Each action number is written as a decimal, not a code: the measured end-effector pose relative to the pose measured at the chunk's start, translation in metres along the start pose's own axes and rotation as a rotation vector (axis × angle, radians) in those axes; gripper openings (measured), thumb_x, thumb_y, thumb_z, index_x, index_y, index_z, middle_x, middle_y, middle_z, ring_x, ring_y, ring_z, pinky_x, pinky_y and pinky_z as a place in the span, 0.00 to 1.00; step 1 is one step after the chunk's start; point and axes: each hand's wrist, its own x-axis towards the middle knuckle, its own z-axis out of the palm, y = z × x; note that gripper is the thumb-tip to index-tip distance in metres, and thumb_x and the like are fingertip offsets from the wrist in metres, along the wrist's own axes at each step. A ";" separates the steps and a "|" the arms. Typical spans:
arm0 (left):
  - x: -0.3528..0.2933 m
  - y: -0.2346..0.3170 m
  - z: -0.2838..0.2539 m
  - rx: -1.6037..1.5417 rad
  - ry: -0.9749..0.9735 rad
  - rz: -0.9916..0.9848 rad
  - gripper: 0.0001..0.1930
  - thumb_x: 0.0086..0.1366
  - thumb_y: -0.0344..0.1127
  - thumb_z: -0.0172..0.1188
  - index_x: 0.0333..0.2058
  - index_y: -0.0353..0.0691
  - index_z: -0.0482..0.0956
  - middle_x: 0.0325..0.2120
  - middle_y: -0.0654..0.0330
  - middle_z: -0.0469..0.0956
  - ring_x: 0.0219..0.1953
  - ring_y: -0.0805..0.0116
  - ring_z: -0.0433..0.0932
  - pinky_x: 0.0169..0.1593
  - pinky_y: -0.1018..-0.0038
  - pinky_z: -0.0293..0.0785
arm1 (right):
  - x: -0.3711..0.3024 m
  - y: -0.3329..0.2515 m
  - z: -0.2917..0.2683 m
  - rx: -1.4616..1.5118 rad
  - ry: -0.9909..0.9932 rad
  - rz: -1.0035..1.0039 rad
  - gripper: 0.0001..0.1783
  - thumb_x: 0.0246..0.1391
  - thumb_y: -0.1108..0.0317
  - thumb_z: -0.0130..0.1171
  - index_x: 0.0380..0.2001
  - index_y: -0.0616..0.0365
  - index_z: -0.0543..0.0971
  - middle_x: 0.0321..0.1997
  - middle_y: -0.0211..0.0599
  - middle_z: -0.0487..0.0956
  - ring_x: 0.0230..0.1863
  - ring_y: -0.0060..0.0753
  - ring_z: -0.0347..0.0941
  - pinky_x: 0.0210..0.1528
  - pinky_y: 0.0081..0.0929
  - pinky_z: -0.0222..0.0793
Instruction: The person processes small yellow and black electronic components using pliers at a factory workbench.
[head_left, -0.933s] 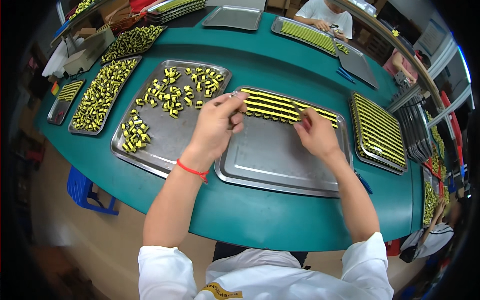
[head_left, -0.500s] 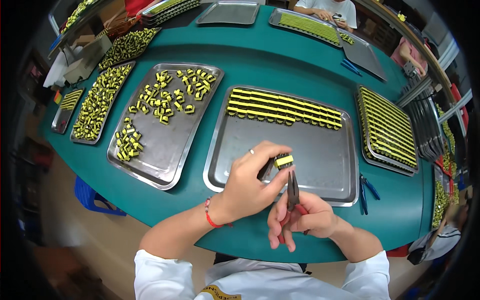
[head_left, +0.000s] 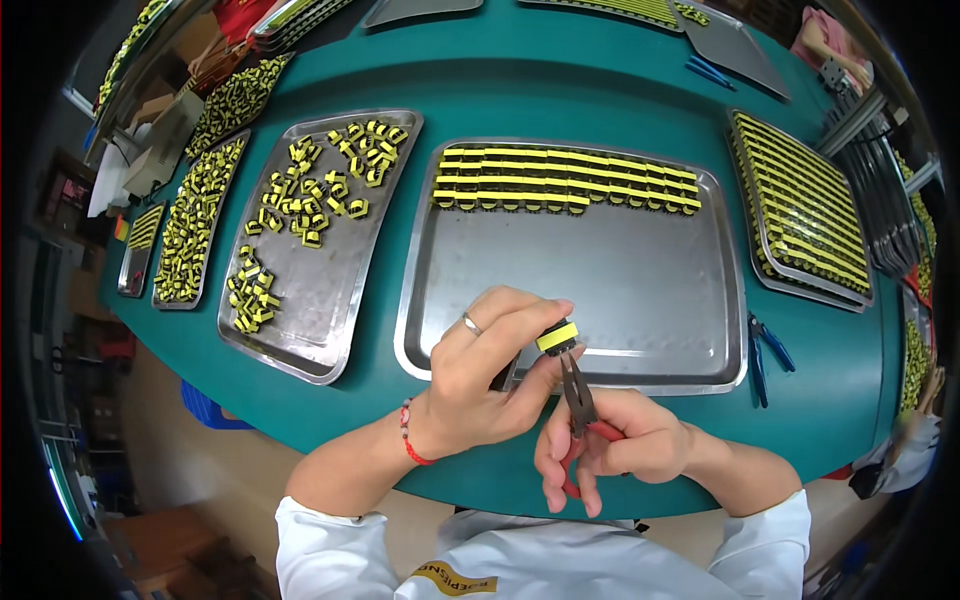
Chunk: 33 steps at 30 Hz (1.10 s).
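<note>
Between the thumb and fingers of my left hand (head_left: 482, 368) is a small black-and-yellow transformer (head_left: 557, 338), held over the near edge of a metal tray (head_left: 640, 290). My right hand (head_left: 630, 440) is closed round the red handles of long-nose pliers (head_left: 578, 398). The pliers' tips point up at the transformer's lower edge, among its pins; I cannot tell whether they grip one. At the tray's far side stand several tight rows of like transformers (head_left: 560, 180).
To the left, a tray (head_left: 300, 310) holds loose transformers, with fuller trays (head_left: 200, 220) beyond it. Stacked trays of rowed parts (head_left: 805, 205) stand on the right. Blue-handled cutters (head_left: 765, 355) lie on the green table (head_left: 480, 105). Another person's arm (head_left: 835, 50) shows far right.
The view has tipped down, so the far trays slide upward. The pliers lean further left, and their tips have come up against the transformer's lower edge. Both hands keep their hold.
</note>
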 end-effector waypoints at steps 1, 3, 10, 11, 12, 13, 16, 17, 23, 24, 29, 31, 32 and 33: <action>0.000 0.000 -0.001 0.009 0.003 0.008 0.24 0.47 0.13 0.65 0.46 0.30 0.78 0.32 0.53 0.78 0.29 0.68 0.78 0.29 0.78 0.74 | 0.001 0.000 0.000 0.004 -0.001 0.000 0.22 0.42 0.87 0.38 0.44 0.65 0.67 0.43 0.52 0.74 0.44 0.54 0.79 0.31 0.34 0.81; 0.000 0.001 -0.001 0.002 0.001 0.005 0.24 0.47 0.13 0.64 0.46 0.30 0.78 0.32 0.52 0.78 0.30 0.68 0.78 0.30 0.78 0.75 | 0.001 0.001 0.001 0.029 0.007 -0.003 0.22 0.42 0.86 0.38 0.44 0.65 0.67 0.43 0.52 0.74 0.43 0.54 0.79 0.31 0.34 0.82; -0.004 0.001 -0.002 0.000 -0.027 0.038 0.26 0.46 0.12 0.62 0.47 0.30 0.76 0.33 0.51 0.78 0.29 0.67 0.79 0.31 0.76 0.78 | 0.003 0.005 0.001 0.062 0.068 -0.047 0.21 0.41 0.86 0.40 0.42 0.65 0.68 0.39 0.51 0.75 0.38 0.50 0.80 0.26 0.30 0.79; -0.004 0.001 -0.002 -0.002 -0.028 0.036 0.26 0.46 0.12 0.62 0.47 0.30 0.76 0.33 0.51 0.78 0.29 0.67 0.79 0.31 0.76 0.78 | 0.002 0.005 0.000 -0.028 0.095 -0.038 0.20 0.41 0.86 0.40 0.40 0.64 0.69 0.38 0.50 0.75 0.35 0.48 0.80 0.24 0.28 0.76; -0.003 0.002 -0.002 -0.010 -0.031 0.027 0.25 0.46 0.12 0.62 0.47 0.30 0.77 0.33 0.51 0.78 0.29 0.67 0.79 0.31 0.77 0.77 | 0.002 0.005 -0.002 -0.118 0.122 -0.030 0.19 0.41 0.86 0.41 0.39 0.64 0.69 0.36 0.49 0.76 0.32 0.45 0.80 0.21 0.25 0.74; -0.003 0.003 -0.003 -0.018 -0.035 0.017 0.25 0.46 0.12 0.62 0.46 0.30 0.77 0.33 0.51 0.78 0.29 0.67 0.79 0.30 0.77 0.76 | 0.001 0.004 -0.003 -0.116 0.124 -0.030 0.19 0.41 0.86 0.41 0.39 0.64 0.69 0.36 0.49 0.76 0.32 0.45 0.80 0.21 0.25 0.74; 0.002 0.006 -0.005 -0.054 -0.051 -0.012 0.24 0.46 0.12 0.63 0.45 0.29 0.78 0.31 0.52 0.78 0.29 0.68 0.78 0.29 0.78 0.74 | 0.000 -0.001 -0.005 -0.157 0.117 -0.009 0.17 0.40 0.86 0.41 0.37 0.63 0.69 0.32 0.47 0.76 0.28 0.41 0.78 0.18 0.23 0.68; 0.002 0.006 -0.005 -0.054 -0.052 -0.011 0.24 0.46 0.12 0.63 0.45 0.29 0.78 0.31 0.52 0.78 0.29 0.68 0.78 0.29 0.78 0.74 | 0.000 -0.003 -0.006 -0.141 0.096 -0.011 0.18 0.40 0.87 0.41 0.37 0.63 0.69 0.32 0.47 0.76 0.27 0.41 0.78 0.17 0.22 0.66; 0.000 0.003 -0.002 -0.008 -0.048 -0.027 0.21 0.49 0.16 0.65 0.45 0.28 0.78 0.30 0.53 0.78 0.28 0.69 0.77 0.27 0.79 0.71 | 0.002 -0.006 0.000 0.013 0.110 0.002 0.19 0.39 0.87 0.41 0.37 0.64 0.69 0.32 0.48 0.75 0.27 0.39 0.77 0.18 0.22 0.63; -0.001 0.002 -0.002 -0.037 -0.042 -0.059 0.20 0.52 0.17 0.64 0.45 0.28 0.78 0.30 0.54 0.78 0.28 0.71 0.76 0.28 0.80 0.71 | 0.002 -0.007 -0.002 0.030 0.089 0.009 0.19 0.38 0.87 0.41 0.38 0.64 0.69 0.32 0.48 0.75 0.28 0.40 0.77 0.19 0.22 0.64; -0.004 0.008 -0.005 -0.202 -0.087 -0.493 0.12 0.62 0.26 0.62 0.44 0.29 0.78 0.32 0.62 0.76 0.32 0.80 0.72 0.34 0.84 0.68 | 0.001 -0.005 -0.002 -0.395 0.257 -0.244 0.15 0.49 0.83 0.48 0.42 0.65 0.69 0.35 0.45 0.75 0.33 0.32 0.77 0.24 0.20 0.66; -0.003 0.014 -0.001 -0.305 -0.065 -0.585 0.11 0.63 0.27 0.62 0.44 0.30 0.78 0.33 0.62 0.77 0.32 0.80 0.73 0.35 0.83 0.69 | 0.000 -0.009 -0.001 -1.043 0.540 -0.399 0.17 0.53 0.79 0.59 0.45 0.67 0.69 0.37 0.41 0.75 0.36 0.25 0.76 0.28 0.18 0.70; -0.002 0.018 0.001 -0.414 -0.041 -0.673 0.11 0.64 0.28 0.62 0.43 0.30 0.77 0.33 0.62 0.77 0.32 0.80 0.73 0.36 0.82 0.70 | 0.006 -0.005 -0.006 -1.040 0.546 -0.401 0.17 0.53 0.79 0.59 0.45 0.67 0.69 0.37 0.41 0.75 0.36 0.25 0.76 0.28 0.18 0.70; 0.001 0.023 0.001 -0.465 -0.078 -0.789 0.11 0.65 0.30 0.62 0.43 0.31 0.77 0.33 0.63 0.77 0.34 0.80 0.73 0.39 0.81 0.71 | 0.019 0.004 -0.012 -1.111 0.662 -0.665 0.19 0.48 0.79 0.64 0.43 0.64 0.71 0.33 0.37 0.76 0.27 0.22 0.70 0.24 0.18 0.67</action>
